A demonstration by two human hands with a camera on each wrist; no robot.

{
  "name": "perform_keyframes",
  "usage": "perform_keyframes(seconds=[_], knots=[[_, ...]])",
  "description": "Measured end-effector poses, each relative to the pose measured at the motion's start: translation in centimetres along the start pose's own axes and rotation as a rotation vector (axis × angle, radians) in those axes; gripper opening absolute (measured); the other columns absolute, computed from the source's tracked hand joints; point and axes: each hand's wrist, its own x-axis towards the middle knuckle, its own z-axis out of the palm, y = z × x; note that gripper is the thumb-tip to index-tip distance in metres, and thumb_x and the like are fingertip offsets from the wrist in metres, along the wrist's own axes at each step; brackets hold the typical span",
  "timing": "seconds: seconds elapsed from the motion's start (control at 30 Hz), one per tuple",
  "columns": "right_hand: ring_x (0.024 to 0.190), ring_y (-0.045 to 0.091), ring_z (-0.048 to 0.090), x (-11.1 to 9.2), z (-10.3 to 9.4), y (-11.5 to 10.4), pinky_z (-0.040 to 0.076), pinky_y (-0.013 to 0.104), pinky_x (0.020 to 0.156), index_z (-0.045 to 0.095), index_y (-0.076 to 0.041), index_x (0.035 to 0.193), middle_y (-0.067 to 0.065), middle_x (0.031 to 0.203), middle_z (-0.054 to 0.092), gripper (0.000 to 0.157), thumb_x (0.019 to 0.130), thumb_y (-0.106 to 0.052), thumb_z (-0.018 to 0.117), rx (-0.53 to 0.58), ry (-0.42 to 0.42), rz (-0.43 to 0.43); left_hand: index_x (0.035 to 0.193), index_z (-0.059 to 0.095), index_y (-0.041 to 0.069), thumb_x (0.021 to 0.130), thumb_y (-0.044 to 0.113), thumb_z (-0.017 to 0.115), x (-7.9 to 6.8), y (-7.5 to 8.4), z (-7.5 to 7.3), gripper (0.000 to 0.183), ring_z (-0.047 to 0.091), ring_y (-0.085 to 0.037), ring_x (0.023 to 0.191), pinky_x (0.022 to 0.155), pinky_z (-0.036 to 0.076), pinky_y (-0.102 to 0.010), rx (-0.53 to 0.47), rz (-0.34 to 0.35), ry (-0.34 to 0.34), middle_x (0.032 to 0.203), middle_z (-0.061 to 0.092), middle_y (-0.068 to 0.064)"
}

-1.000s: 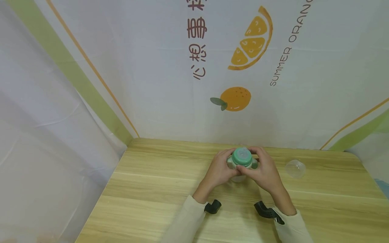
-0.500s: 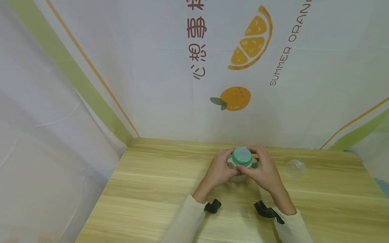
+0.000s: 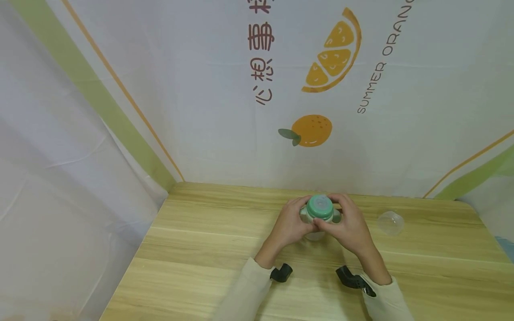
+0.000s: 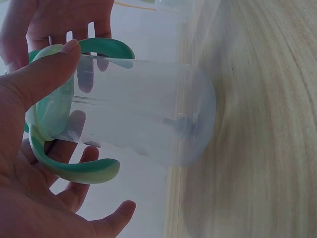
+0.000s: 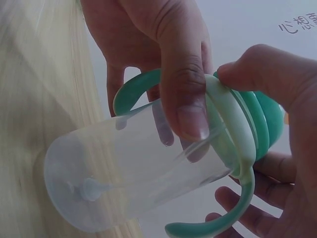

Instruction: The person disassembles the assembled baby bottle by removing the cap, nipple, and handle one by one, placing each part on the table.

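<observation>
A clear sippy cup (image 4: 143, 114) with a green lid (image 3: 320, 207) and two green handles (image 5: 213, 225) is between both hands near the table's back edge. My left hand (image 3: 292, 223) grips the cup's upper body, its thumb on the near side and fingers showing through the clear wall. With thumb and fingers, my right hand (image 3: 350, 225) holds the cup around the lid and collar (image 5: 233, 119). Inside hangs a straw with a weighted end (image 5: 91, 189). The cup's base is at the wooden tabletop; whether it touches cannot be told.
A clear dome-shaped cap (image 3: 391, 223) lies on the wooden table (image 3: 192, 258), to the right of my right hand. Behind the table hangs a white printed cloth (image 3: 217, 133), and another white curtain (image 3: 68, 187) falls along the left side.
</observation>
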Motion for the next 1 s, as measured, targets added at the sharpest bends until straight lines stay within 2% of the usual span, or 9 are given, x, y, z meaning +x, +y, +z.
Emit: perform_keyframes(seconds=[0.53, 0.73, 1.0], knots=[[0.117, 0.036, 0.066, -0.06, -0.22, -0.20, 0.056, 0.067, 0.092, 0.068, -0.001, 0.137, 0.014, 0.129, 0.067, 0.057, 0.085, -0.008, 0.091, 0.030, 0.000, -0.037, 0.153, 0.064, 0.009, 0.086, 0.018, 0.097, 0.05, 0.03, -0.05, 0.075, 0.059, -0.029, 0.137, 0.115, 0.048, -0.050, 0.022, -0.008, 0.000, 0.145, 0.070, -0.007], [0.119, 0.034, 0.064, 0.00, -0.27, -0.20, 0.053, 0.065, 0.093, 0.067, 0.000, 0.138, 0.014, 0.129, 0.067, 0.060, 0.085, -0.009, 0.093, 0.024, -0.013, -0.025, 0.153, 0.064, 0.009, 0.088, 0.019, 0.097, 0.01, 0.08, -0.07, 0.074, 0.059, -0.029, 0.137, 0.115, 0.048, -0.050, 0.024, 0.004, 0.002, 0.146, 0.070, -0.008], [0.119, 0.036, 0.066, 0.07, -0.14, -0.29, 0.058, 0.059, 0.090, 0.068, 0.000, 0.137, 0.013, 0.129, 0.068, 0.063, 0.083, -0.013, 0.098, -0.010, -0.003, -0.025, 0.153, 0.064, 0.008, 0.086, 0.020, 0.098, 0.04, 0.12, -0.07, 0.076, 0.060, -0.030, 0.137, 0.115, 0.048, -0.049, 0.039, 0.006, 0.005, 0.146, 0.070, -0.008]])
